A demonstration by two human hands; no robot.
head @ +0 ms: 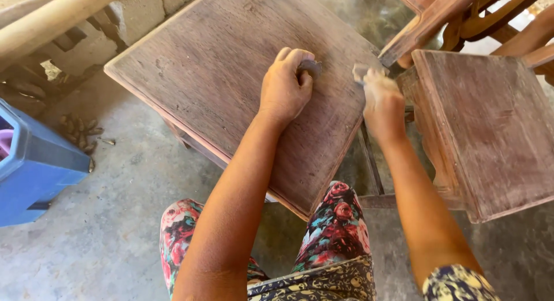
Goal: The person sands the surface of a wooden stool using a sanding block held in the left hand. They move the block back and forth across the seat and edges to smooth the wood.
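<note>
Brown square wooden tabletop (219,76), left hand (284,87) pinching small dark sanding piece (310,66), right hand (382,102) gripping pale scrap (360,72) at the edge.

tabletop (231,87) was a faded reddish brown with pale dusty streaks, same as the second wooden panel (490,128). trousers (340,220) were a red and teal floral on black. plastic bin (40,162) was bright blue, concrete floor (115,232) plain grey.
</note>
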